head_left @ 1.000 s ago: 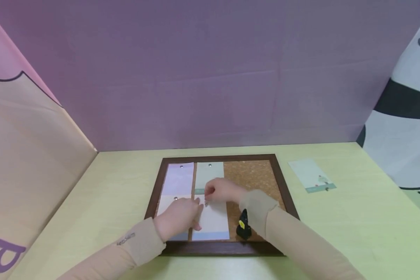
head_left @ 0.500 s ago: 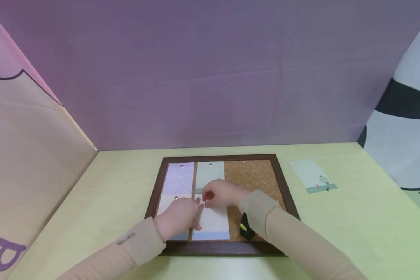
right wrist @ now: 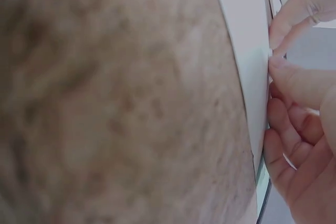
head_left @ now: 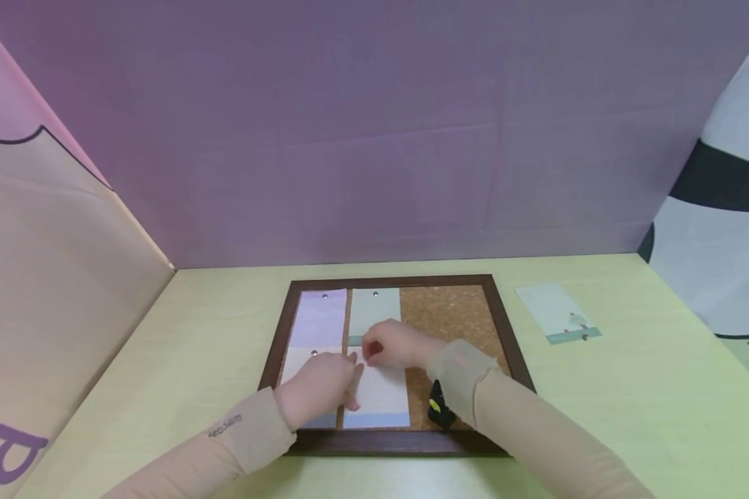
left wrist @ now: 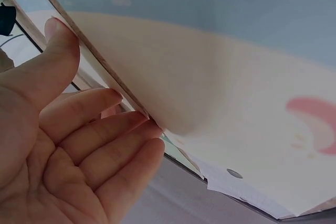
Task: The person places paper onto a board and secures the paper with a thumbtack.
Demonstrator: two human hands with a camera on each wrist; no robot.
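A framed corkboard (head_left: pixel 452 315) lies on the table. My left hand (head_left: pixel 320 384) reaches over its lower half with fingers extended, fingertips at the left edge of a white card with a blue bottom band (head_left: pixel 383 391). In the left wrist view those fingers (left wrist: pixel 113 145) look straight and hold nothing. My right hand (head_left: pixel 394 344) is at the top of the same card, finger and thumb pinching a small metal thumbtack that is now mostly hidden; its other fingers (right wrist: pixel 283 129) curl in the right wrist view. A purple card (head_left: pixel 317 322) and a pale green card (head_left: pixel 374 312) are tacked above.
Another white card (head_left: pixel 295 367) with a tack (head_left: pixel 314 353) lies under the left hand. A loose card (head_left: pixel 558 315) with a tack (head_left: pixel 584 337) on it rests on the table right of the dark wooden frame (head_left: pixel 406 442). A purple backdrop (head_left: pixel 349 173) stands behind.
My right hand has shifted slightly left and come down over the thumbtack, which showed below its fingers before. My left hand has stayed in place.
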